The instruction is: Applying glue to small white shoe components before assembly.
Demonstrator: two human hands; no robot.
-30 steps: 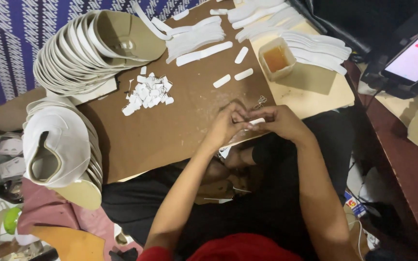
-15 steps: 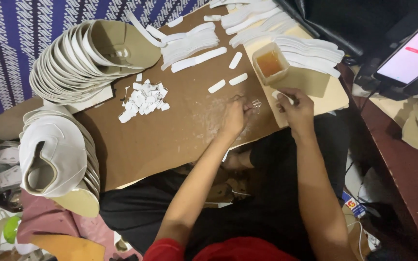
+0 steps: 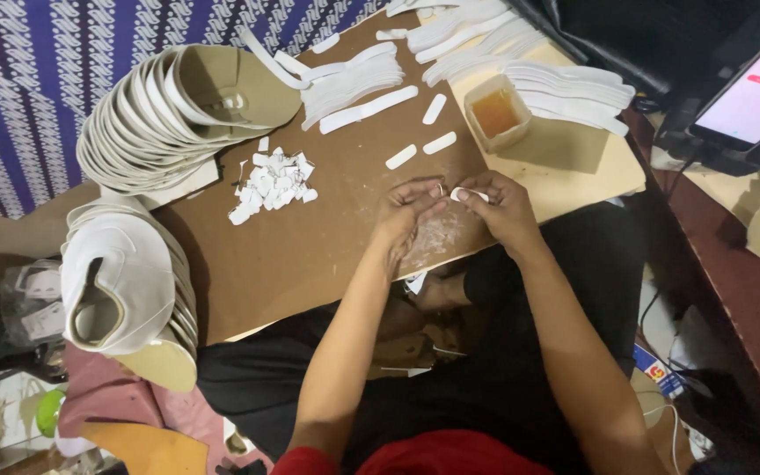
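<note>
The right hand (image 3: pixel 505 204) pinches a small white strip (image 3: pixel 466 194) by its end, and the left hand (image 3: pixel 410 209) curls its fingertips at the strip's other end, over the brown board (image 3: pixel 310 246). Just beyond sits a square tub (image 3: pixel 496 113) of amber liquid. What the left fingers grip is hard to make out
</note>
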